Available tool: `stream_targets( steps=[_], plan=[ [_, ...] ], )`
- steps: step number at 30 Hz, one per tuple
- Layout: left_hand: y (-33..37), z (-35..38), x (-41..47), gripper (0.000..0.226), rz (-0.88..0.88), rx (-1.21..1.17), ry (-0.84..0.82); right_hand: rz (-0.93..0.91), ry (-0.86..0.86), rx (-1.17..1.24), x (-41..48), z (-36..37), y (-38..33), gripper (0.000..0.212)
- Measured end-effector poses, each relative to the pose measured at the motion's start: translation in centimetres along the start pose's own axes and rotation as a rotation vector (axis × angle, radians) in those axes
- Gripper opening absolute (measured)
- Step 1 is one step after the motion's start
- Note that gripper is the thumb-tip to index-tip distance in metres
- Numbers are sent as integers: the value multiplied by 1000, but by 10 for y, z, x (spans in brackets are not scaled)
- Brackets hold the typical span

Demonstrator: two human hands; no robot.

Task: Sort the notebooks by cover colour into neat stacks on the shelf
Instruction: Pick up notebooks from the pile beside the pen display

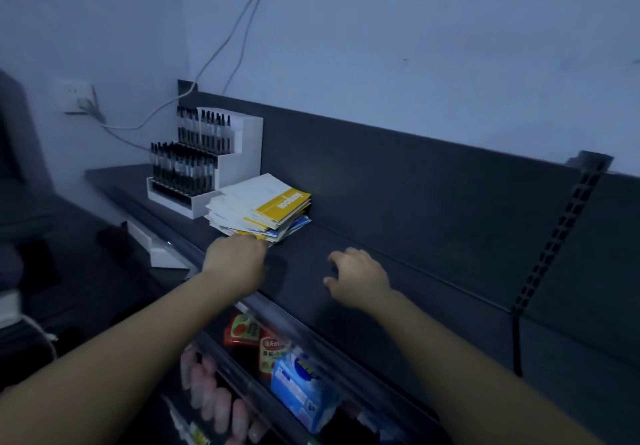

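A messy pile of notebooks (261,207) lies on the dark shelf (398,271), with white-and-yellow covers on top and blue covers showing lower down at the right. My left hand (235,259) reaches to the pile's near edge; its fingertips touch or pinch the bottom notebooks, and the fingers are hidden behind the back of the hand. My right hand (358,280) hovers over the bare shelf to the right of the pile, fingers curled loosely and apart, holding nothing.
A white tiered display of dark pens (204,164) stands just left of the pile. Behind runs the shelf's dark back panel (433,174), with a perforated upright (561,237) at right. A lower shelf holds red and blue packets (301,385). Cables (221,46) hang down the wall.
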State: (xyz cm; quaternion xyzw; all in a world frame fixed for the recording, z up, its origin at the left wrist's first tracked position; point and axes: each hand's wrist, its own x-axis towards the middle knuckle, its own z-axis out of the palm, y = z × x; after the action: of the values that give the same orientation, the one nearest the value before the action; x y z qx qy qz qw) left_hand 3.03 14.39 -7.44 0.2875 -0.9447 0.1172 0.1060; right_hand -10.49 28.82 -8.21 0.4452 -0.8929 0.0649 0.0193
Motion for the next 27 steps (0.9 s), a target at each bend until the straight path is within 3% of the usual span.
stream_targets(
  steps=[15, 22, 27],
  plan=[
    [-98, 41, 133, 33, -76, -40, 124, -68, 63, 115, 175, 22, -56, 40],
    [-111, 61, 183, 41, -122, -108, 16, -21, 21, 161, 200, 24, -59, 44],
    [-120, 70, 210, 51, -139, -243, -11, -37, 24, 205, 209, 26, -68, 35]
  ],
)
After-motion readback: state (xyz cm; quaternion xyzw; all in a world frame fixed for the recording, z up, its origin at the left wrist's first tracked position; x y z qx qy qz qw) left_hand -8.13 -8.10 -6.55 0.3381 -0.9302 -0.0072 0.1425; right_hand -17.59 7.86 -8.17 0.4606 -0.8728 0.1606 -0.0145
